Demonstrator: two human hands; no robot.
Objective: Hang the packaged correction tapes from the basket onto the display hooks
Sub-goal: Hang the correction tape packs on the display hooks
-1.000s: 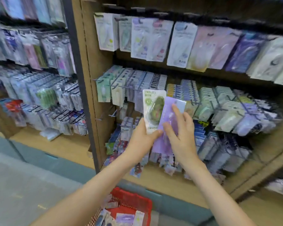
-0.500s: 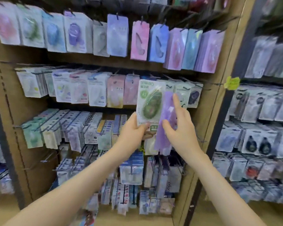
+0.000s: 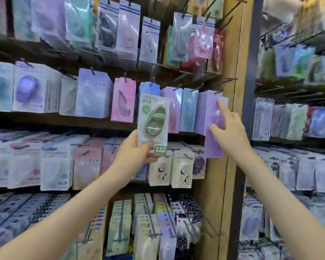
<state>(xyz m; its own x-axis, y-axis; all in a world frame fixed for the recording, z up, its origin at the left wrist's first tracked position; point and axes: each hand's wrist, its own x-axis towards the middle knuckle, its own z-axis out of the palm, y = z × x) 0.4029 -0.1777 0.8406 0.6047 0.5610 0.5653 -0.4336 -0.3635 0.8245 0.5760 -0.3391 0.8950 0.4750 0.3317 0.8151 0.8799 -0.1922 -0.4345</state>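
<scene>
**Stock entry: purple pack leaves the pair and goes up to its matching row**

Item 1, green pack (image 3: 154, 121): carded correction tape, upright, near the middle of the view. The left hand (image 3: 137, 150) pinches it at its lower edge, thumb on the front. It is held clear of the display and is on no hook.

Item 2, purple pack (image 3: 213, 145): half a second ago it lay against the green pack, both hands close together. The hands are now well apart, and the right hand (image 3: 233, 128) has carried it out to 3 o'clock of the green one. It is held with the thumb at its left edge and the index finger stretched up its face. Its top lies over the purple stack (image 3: 202, 113), at the right end of the middle row beside the wooden upright (image 3: 231, 72).

Fixture, hook (image 3: 218, 91): at 12 o'clock of the raised pack, carrying the purple stack. Blur hides whether the pack's hang-hole has met the tip.

Basket: out of view.

Assessment: the matching row appears to have been found. Threading the purple pack onto the hook looks like the step in hand, and the green pack waits its turn.
</scene>
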